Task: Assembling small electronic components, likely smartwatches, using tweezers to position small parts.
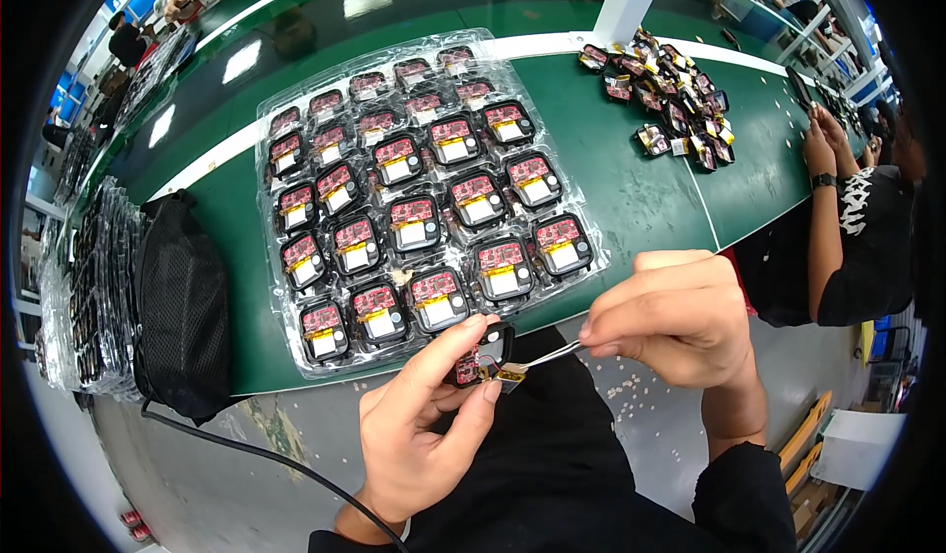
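Pinched between thumb and fingers, a small black device housing with a red circuit board is in my left hand, in front of the table's near edge. A small battery with yellow tape hangs at its side. My right hand is closed on metal tweezers, whose tips reach the battery's edge. Just beyond my hands lies a clear plastic tray with rows of similar housings, each showing a red board and a whitish rectangular part.
A pile of loose housings lies at the back right of the green table. Stacked clear trays and a black mesh bag stand at left, with a black cable below. Another person works at right.
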{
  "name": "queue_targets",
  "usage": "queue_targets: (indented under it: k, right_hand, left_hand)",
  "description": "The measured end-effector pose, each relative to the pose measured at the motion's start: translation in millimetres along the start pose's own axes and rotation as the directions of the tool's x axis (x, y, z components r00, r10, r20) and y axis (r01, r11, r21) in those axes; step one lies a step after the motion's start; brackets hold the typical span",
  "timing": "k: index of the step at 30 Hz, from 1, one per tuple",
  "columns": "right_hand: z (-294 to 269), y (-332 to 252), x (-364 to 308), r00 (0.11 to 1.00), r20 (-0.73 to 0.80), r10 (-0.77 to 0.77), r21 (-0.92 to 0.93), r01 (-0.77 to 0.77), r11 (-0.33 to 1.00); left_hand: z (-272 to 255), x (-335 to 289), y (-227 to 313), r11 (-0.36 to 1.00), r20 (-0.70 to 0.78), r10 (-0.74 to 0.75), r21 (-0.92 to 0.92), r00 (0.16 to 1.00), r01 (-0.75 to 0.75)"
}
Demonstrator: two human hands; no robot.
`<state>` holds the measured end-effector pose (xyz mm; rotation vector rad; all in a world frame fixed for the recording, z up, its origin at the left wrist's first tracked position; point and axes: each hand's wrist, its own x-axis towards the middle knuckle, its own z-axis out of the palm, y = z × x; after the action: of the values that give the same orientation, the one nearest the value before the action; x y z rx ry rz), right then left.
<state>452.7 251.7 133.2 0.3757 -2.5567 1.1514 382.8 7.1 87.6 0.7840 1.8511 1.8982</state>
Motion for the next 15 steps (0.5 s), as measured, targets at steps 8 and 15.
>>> queue_targets:
  k: [8,15]
  right_hand:
    - [-15.0,-4.2,-37.2,0.937,0.222,0.271,-0.330,-0.189,0.925]
    - [7.6,-18.4,-46.7,0.911,0.094,0.402,-0.425,-0.328,0.844]
  left_hand:
    - [-4.3,-3.5,-1.1,0.974,-0.001,-0.034,-0.226,0.999,0.033]
    - [0.7,-4.8,-6.2,0.977,-0.027,0.006,-0.211,1.000,-0.012]
